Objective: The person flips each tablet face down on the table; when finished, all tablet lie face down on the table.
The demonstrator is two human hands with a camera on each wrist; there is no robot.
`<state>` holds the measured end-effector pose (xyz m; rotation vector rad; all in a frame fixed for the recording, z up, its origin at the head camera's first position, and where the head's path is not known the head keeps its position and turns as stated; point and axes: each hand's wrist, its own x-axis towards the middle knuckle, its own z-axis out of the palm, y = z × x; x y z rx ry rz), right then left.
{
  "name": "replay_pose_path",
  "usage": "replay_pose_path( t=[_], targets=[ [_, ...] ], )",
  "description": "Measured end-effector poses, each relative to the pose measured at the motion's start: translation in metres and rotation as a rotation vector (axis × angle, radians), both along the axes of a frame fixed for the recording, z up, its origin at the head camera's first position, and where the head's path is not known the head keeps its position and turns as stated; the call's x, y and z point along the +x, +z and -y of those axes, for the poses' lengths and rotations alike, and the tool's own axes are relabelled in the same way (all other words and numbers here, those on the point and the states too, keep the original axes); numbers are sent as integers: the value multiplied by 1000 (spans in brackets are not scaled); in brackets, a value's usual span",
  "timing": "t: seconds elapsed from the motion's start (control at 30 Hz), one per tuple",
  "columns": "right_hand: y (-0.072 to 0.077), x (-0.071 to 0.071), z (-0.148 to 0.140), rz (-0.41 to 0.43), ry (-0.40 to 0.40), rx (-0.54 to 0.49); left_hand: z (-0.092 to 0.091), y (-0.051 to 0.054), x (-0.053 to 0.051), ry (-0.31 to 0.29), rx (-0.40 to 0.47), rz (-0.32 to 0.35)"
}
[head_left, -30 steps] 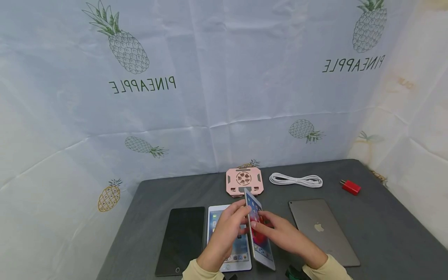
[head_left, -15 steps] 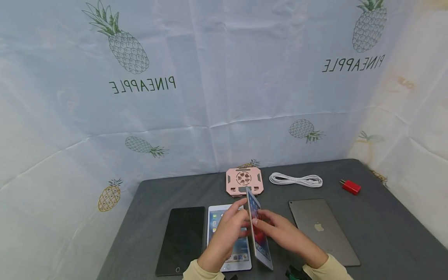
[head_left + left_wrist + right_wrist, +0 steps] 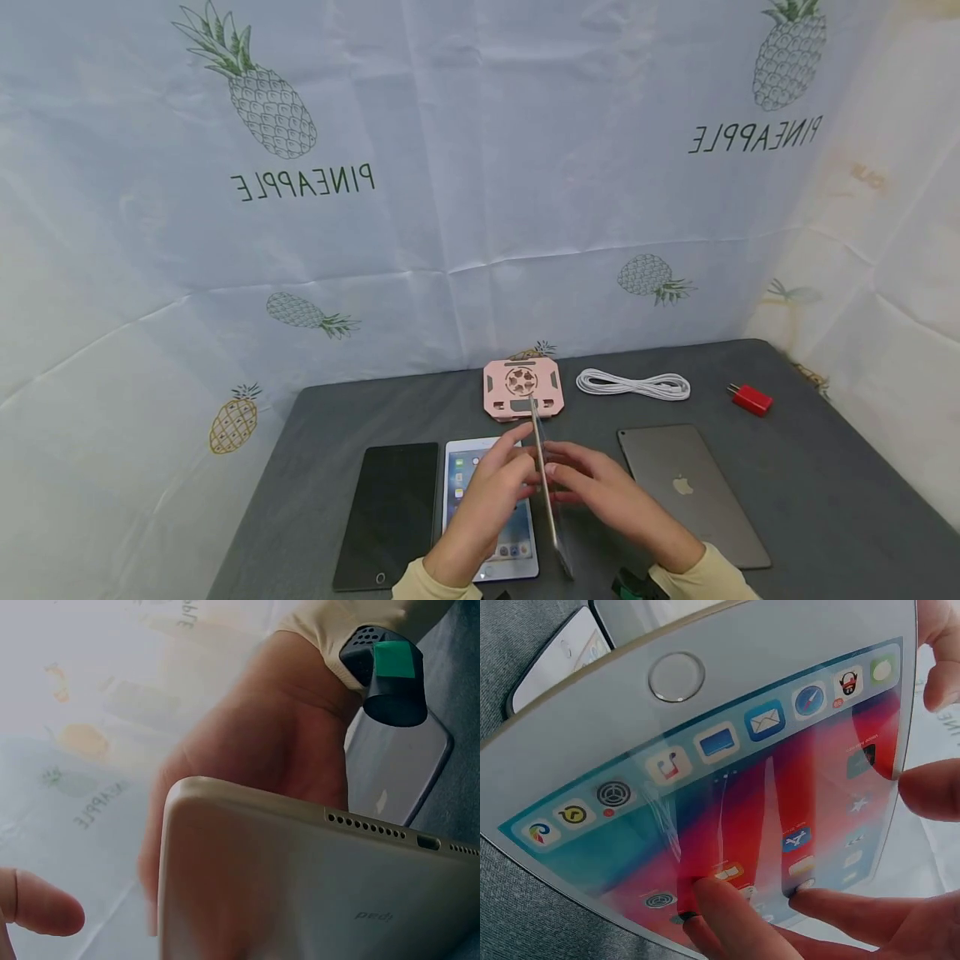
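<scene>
A white-framed tablet point(image 3: 630, 847) stands almost edge-on between both hands above the table, its lit screen facing right. On its back in the left wrist view point(image 3: 300, 892), "iPad" lettering shows. My right hand point(image 3: 603, 492) has its fingers on the screen side and its thumb by the upper edge. From the other side my left hand point(image 3: 483, 500) holds the tablet at its back and edge, index finger stretched forward; its other contact points are partly hidden. One fingertip point(image 3: 49, 904) sits apart from the tablet in the left wrist view.
Beneath the left hand lies a second white tablet point(image 3: 510, 568), lit. A dark tablet point(image 3: 390, 508) is left of it, a grey tablet point(image 3: 693, 492) face down at right. Behind are a pink folding stand point(image 3: 522, 383), a coiled white cable point(image 3: 633, 385) and a red charger plug point(image 3: 750, 400).
The held tablet has turned from showing its screen obliquely to nearly edge-on, its lower end swinging left. The left thumb has shifted down along it; the right hand has moved only slightly.
</scene>
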<state>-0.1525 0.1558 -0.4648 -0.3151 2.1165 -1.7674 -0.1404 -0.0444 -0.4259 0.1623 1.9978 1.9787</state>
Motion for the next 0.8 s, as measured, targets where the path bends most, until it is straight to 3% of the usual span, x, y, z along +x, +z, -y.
replay_pose_path(
  t=[0.43,0.6,0.8],
  targets=[
    [2,2,2,-4,-70,39,-3,-3,0,-9,-41,-20],
    [6,4,0,-22,-104,31,-8,-9,-4,-16,-28,26],
    [11,5,-3,-22,-120,47,-12,-24,-12,-18,-69,115]
  ],
)
